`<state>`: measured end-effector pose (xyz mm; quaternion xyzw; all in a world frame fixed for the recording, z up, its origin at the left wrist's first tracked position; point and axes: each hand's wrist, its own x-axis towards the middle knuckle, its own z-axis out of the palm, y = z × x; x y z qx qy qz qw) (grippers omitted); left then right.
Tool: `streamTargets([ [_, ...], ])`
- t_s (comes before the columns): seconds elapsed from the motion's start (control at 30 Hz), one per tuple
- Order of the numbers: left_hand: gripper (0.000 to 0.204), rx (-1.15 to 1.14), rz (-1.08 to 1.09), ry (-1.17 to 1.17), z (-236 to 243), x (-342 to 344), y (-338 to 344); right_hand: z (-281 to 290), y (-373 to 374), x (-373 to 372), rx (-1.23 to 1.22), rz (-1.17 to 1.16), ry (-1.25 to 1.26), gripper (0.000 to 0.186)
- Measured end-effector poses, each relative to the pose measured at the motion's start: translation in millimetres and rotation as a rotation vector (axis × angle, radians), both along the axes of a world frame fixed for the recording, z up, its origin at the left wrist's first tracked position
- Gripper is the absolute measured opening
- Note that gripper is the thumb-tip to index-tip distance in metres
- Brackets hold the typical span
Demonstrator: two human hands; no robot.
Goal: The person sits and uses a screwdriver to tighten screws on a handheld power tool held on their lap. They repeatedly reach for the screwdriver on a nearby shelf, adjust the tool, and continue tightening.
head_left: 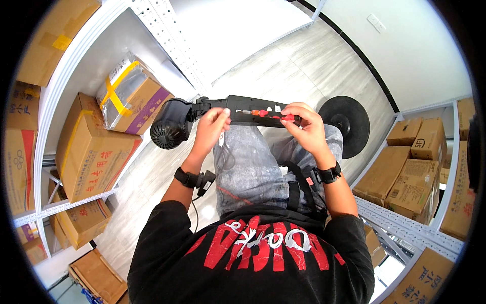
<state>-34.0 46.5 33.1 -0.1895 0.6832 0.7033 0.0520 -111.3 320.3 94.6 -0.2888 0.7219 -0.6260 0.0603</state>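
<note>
Across my lap lies a black stand-like appliance point(238, 103), with a round vented head point(169, 124) at its left end and a flat disc base point(349, 129) at the right. In my right hand point(309, 129) is a screwdriver point(276, 115) with a red and orange handle, its metal shaft pointing left above the black housing. The fingers of my left hand point(212, 125) are pinched together by the housing's left part; whatever they hold is too small to make out. A thin cable point(230, 159) hangs below that hand over my jeans.
At the left, a white shelf point(174, 48) bears several cardboard boxes point(96, 147). More boxes point(412, 185) sit on the shelving point(400, 228) at the right. A brown box point(98, 276) stands low at the lower left. A white wall point(415, 55) rises beyond the grey floor point(298, 61).
</note>
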Motion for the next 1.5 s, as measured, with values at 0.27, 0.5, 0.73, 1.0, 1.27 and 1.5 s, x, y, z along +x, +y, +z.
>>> streamTargets([
  [0.27, 0.019, -0.046, -0.092, 0.317, 3, -18, 13, 12, 6, 2, 0.022, 0.007, -0.016, 0.024],
  [0.5, 0.013, 0.051, -0.025, 0.254, 9, -32, 21, 19, 20, -19, -0.18, -0.08, -0.028, 0.013],
  [0.73, 0.013, 0.306, -0.014, 0.24, 29, -55, 62, 13, 1, -31, 0.313, -0.177, 0.01, 0.019],
  [1.0, 0.017, 0.453, -0.06, 0.155, 19, -65, 86, -10, -21, -32, 0.408, -0.155, 0.008, 0.018],
  [1.27, 0.017, 0.386, -0.126, 0.082, 19, -66, 73, -16, -24, -36, 0.411, -0.105, 0.034, 0.017],
  [1.5, 0.017, 0.362, -0.15, 0.028, 21, -68, 65, -19, -25, -41, 0.405, -0.023, 0.171, 0.014],
])
